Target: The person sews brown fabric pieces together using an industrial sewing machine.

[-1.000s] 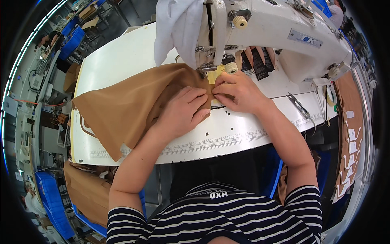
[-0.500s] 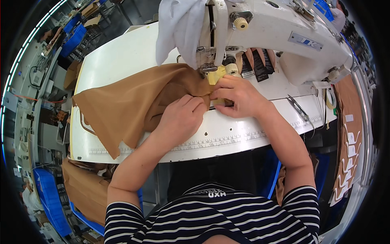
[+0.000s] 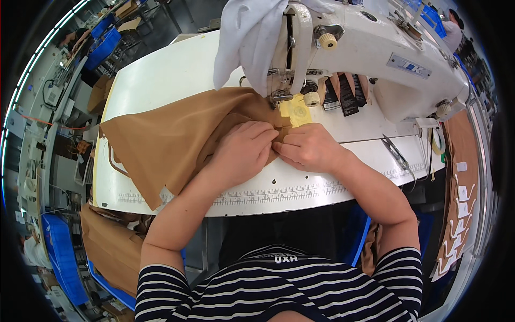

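Note:
A piece of brown fabric (image 3: 166,134) lies on the white sewing table, its right end by the needle area of a white sewing machine (image 3: 370,37). My left hand (image 3: 244,153) is closed on the fabric, fingertips pinching a fold near its right edge. Close beside it, my right hand (image 3: 308,150) grips the same edge with curled fingers. Both hands sit just in front of the presser foot (image 3: 281,96). A yellow plate (image 3: 296,111) shows behind them, to the right of the foot. The fabric under my fingers is partly hidden.
Thread snips (image 3: 396,153) lie at the table's right, with a roll of tape (image 3: 438,140) beyond. Black labels (image 3: 347,95) rest under the machine arm. A pale cloth (image 3: 244,43) drapes over the machine head. More brown fabric (image 3: 110,247) hangs over a blue bin at lower left.
My right hand has come down from beside the presser foot and now pinches the fabric edge next to my left hand. The whole view has shifted slightly.

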